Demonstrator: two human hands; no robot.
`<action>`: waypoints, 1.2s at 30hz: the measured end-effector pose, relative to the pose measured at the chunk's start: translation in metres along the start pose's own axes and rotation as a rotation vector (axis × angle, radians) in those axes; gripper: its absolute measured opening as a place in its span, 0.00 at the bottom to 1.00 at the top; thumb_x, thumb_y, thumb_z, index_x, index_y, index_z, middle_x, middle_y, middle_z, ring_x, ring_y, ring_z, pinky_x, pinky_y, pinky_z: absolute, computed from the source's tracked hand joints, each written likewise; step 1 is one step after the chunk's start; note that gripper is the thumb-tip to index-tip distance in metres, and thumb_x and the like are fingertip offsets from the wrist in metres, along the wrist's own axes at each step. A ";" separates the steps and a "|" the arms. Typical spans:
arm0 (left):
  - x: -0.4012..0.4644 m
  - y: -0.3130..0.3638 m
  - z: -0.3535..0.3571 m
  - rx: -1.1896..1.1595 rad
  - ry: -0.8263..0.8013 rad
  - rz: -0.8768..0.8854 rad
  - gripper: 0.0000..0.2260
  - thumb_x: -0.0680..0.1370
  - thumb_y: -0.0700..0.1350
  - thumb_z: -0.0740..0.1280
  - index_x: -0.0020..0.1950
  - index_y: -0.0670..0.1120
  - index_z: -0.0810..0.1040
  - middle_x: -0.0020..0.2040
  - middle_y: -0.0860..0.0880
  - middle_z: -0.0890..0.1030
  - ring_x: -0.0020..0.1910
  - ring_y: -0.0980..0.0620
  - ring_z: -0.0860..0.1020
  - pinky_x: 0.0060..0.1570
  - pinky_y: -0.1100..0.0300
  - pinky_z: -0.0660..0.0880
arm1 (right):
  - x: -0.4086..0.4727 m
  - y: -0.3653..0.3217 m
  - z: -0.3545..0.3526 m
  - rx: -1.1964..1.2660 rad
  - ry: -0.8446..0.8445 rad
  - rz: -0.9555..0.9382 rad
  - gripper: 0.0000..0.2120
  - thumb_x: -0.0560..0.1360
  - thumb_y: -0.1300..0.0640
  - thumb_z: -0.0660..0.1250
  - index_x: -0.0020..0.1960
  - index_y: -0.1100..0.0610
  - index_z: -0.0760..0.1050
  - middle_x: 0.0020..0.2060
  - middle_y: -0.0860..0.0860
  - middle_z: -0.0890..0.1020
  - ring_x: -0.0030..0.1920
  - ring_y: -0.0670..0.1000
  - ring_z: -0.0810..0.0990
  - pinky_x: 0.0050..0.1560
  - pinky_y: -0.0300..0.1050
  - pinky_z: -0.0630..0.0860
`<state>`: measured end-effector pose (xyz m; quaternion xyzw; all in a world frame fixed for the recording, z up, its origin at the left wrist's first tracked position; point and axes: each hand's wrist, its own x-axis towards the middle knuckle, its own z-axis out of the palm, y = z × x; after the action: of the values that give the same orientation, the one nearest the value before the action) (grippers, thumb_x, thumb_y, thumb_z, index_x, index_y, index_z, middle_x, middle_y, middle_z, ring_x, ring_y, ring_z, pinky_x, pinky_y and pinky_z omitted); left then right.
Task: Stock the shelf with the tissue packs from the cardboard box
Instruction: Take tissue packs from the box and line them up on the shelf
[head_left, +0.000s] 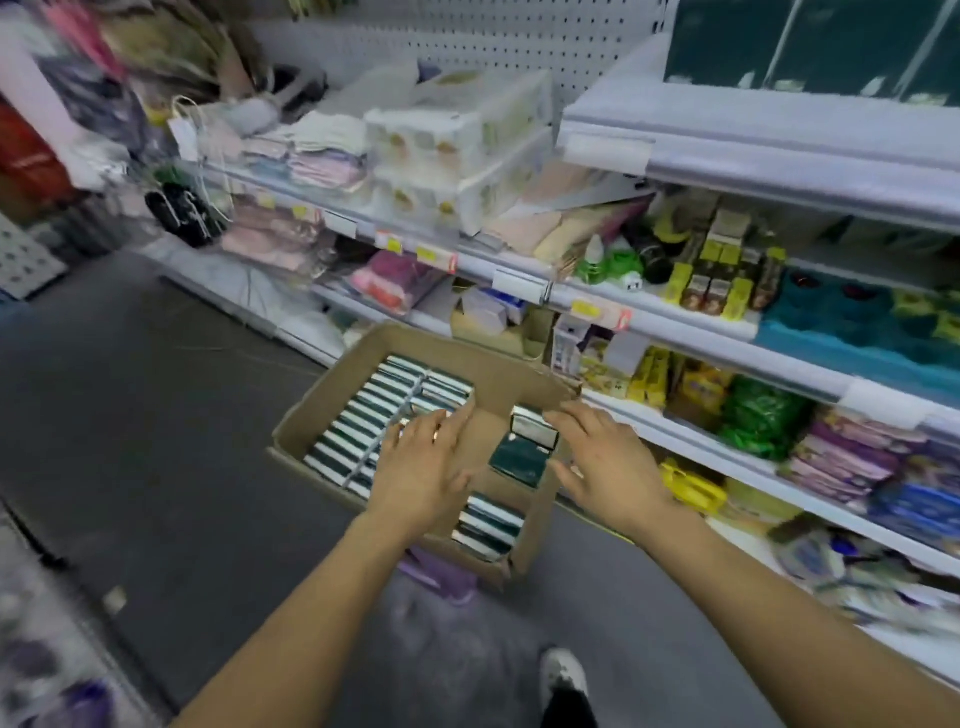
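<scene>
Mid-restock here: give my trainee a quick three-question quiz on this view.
1. True or false: both hands, left hand and right hand, are open over the cardboard box.
2. The loose dark green tissue pack lies: A) between the hands, B) on the floor, C) on the top shelf.
3. Fill in: the rows of tissue packs in the box stand on ____.

Key: 1 true; 2 A; 3 edge.
</scene>
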<state>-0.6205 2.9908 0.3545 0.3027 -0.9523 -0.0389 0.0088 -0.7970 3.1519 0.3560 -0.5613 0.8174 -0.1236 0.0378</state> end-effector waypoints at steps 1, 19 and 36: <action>0.004 -0.010 0.008 -0.021 -0.031 -0.022 0.31 0.75 0.56 0.68 0.76 0.52 0.62 0.70 0.48 0.70 0.67 0.44 0.71 0.68 0.45 0.66 | 0.010 0.000 0.010 0.012 -0.033 0.009 0.25 0.77 0.49 0.65 0.73 0.51 0.66 0.69 0.52 0.70 0.68 0.58 0.69 0.59 0.53 0.73; 0.149 -0.140 0.172 -0.155 -0.393 -0.108 0.29 0.81 0.55 0.61 0.79 0.49 0.56 0.76 0.47 0.63 0.73 0.46 0.63 0.70 0.48 0.65 | 0.168 0.042 0.208 -0.052 -0.611 0.284 0.27 0.78 0.48 0.62 0.74 0.51 0.60 0.71 0.53 0.66 0.69 0.56 0.66 0.63 0.52 0.72; 0.210 -0.160 0.275 0.063 -0.313 0.075 0.19 0.79 0.62 0.57 0.67 0.58 0.73 0.62 0.54 0.77 0.67 0.50 0.70 0.74 0.42 0.49 | 0.185 0.047 0.328 -0.370 -0.572 0.474 0.27 0.71 0.53 0.71 0.68 0.59 0.71 0.60 0.61 0.77 0.57 0.63 0.78 0.51 0.56 0.78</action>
<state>-0.7111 2.7581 0.0665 0.2573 -0.9534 -0.0553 -0.1477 -0.8416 2.9433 0.0421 -0.3668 0.8889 0.1987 0.1893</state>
